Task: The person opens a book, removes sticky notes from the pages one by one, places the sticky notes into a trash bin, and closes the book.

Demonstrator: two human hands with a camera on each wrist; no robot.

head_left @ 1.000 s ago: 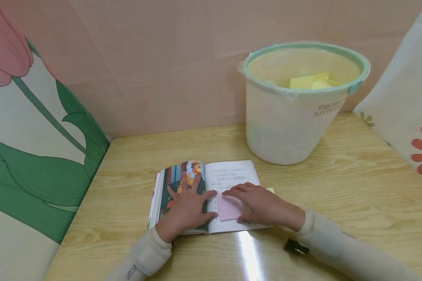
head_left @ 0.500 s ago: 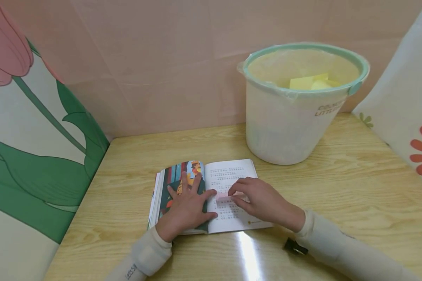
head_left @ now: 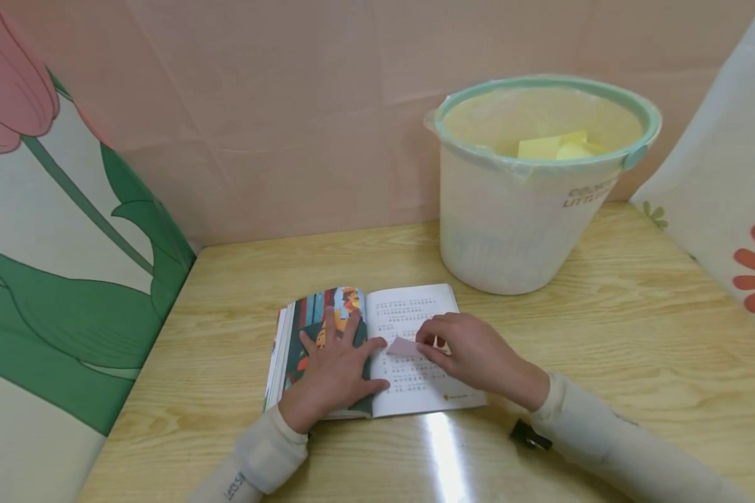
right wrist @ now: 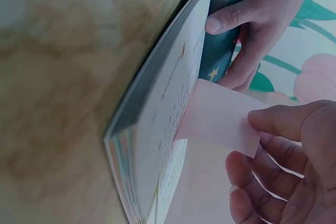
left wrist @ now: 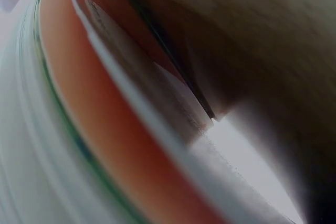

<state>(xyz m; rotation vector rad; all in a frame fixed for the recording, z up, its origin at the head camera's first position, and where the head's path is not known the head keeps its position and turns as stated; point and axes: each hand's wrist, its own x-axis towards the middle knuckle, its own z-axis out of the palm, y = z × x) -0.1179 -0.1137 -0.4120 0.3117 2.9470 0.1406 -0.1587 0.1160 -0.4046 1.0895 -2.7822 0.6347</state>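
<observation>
An open picture book (head_left: 415,391) lies on the table, an illustrated page on its left and a printed text page on its right. Spread flat across the illustrated page, my left hand (head_left: 333,374) presses it down, thumb reaching over the fold. My right hand (head_left: 478,353) pinches the free edge of a pink sticky note (head_left: 402,347) between thumb and fingers. In the right wrist view the sticky note (right wrist: 218,116) stands up from the page, its other edge still touching the paper. Close book pages (left wrist: 131,129) fill the left wrist view, and the left fingers are hidden there.
A white bucket (head_left: 509,223) with a green rim stands behind the book to the right, yellow paper (head_left: 552,147) inside. A small black clip-like object (head_left: 530,436) shows by the right sleeve. A pink sheet (head_left: 289,126) hangs behind the wooden table (head_left: 258,269).
The pink sticky note lay flat on the text page and is now lifted at one edge. My right hand has closed on it and moved slightly right and up. My left hand stays put.
</observation>
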